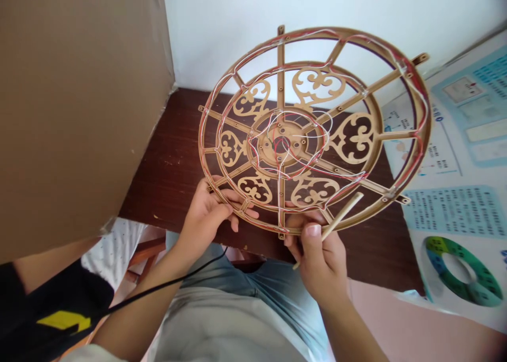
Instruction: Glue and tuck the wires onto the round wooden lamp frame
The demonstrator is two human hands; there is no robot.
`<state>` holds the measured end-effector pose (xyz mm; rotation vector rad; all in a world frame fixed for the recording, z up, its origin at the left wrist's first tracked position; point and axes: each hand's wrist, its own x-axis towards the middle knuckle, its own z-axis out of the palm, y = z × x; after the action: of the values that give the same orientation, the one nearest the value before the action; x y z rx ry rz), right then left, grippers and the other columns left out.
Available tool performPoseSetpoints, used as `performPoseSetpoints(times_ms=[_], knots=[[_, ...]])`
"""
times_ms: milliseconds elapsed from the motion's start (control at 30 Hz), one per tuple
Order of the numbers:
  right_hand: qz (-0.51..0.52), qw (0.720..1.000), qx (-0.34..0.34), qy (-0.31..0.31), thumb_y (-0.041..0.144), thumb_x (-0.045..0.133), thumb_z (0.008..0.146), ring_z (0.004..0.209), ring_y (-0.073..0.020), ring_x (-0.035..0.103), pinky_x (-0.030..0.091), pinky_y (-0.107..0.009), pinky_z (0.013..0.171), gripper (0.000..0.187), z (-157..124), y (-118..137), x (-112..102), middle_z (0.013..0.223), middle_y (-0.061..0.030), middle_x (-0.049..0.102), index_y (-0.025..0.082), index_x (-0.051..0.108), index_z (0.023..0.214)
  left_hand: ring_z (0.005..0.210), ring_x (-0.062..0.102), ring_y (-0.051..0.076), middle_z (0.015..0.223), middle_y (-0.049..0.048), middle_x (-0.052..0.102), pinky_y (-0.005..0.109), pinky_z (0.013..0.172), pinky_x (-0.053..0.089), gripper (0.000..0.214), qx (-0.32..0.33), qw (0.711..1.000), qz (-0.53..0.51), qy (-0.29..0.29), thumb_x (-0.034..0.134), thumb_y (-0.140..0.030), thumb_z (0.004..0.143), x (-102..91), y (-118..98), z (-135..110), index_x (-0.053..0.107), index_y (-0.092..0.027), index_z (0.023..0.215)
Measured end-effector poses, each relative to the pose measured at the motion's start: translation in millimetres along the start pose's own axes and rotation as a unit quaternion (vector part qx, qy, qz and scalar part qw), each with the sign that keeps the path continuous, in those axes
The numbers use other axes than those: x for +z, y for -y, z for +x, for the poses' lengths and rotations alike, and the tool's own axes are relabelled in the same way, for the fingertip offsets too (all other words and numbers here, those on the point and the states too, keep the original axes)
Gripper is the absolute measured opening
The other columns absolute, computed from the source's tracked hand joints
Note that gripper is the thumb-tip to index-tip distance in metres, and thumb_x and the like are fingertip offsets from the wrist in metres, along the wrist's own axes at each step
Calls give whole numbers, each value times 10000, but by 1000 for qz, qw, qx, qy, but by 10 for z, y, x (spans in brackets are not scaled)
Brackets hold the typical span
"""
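Observation:
A large round gold-coloured frame with spokes, scroll ornaments and a drilled hub stands tilted up over the table. Red and white wires run along its rings and loop loosely around the hub. My left hand grips the frame's lower left rim, thumb in front and fingers behind. At the bottom rim, my right hand pinches a thin pale stick under the thumb. Some right-hand fingers pass behind the rim, partly hidden by it.
Under the frame is a dark brown wooden table. A tall cardboard box blocks the left side. On the right lies a printed poster sheet. A black cable crosses by my left forearm. Behind is a white wall.

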<state>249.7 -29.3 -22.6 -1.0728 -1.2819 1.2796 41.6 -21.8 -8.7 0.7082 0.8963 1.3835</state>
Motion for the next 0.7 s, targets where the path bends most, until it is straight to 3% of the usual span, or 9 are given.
performPoseSetpoints(times_ms=[167,333,533,700], knots=[[-13,1000,3,2,552,551,1124,518,-96,443,365,-205,454,415,-21,-26,-9,683,16,599,222,626,884,757,837,238,937,-24,760,188,467,485,499,24,999,8,-29,681,-88,839,4,41,-4,366,-258,1187],[13,999,18,-26,542,594,1105,502,-110,465,385,-211,437,295,-38,-47,17,720,20,643,254,649,1130,721,821,224,903,-30,741,198,458,506,470,30,998,25,-44,690,-120,848,11,33,-15,386,-254,1180],[28,998,34,-43,553,612,1094,502,-104,467,377,-197,420,315,-24,-44,8,719,30,617,259,664,1193,674,787,191,895,-20,738,192,442,474,463,38,996,52,-59,712,-145,860,32,20,-17,399,-248,1185],[6,999,35,-24,592,585,1095,524,-106,462,368,-214,445,397,-36,-37,-17,703,10,602,231,664,949,654,757,154,868,-45,703,177,461,437,468,36,996,50,-63,701,-126,855,30,39,-8,407,-246,1199]])
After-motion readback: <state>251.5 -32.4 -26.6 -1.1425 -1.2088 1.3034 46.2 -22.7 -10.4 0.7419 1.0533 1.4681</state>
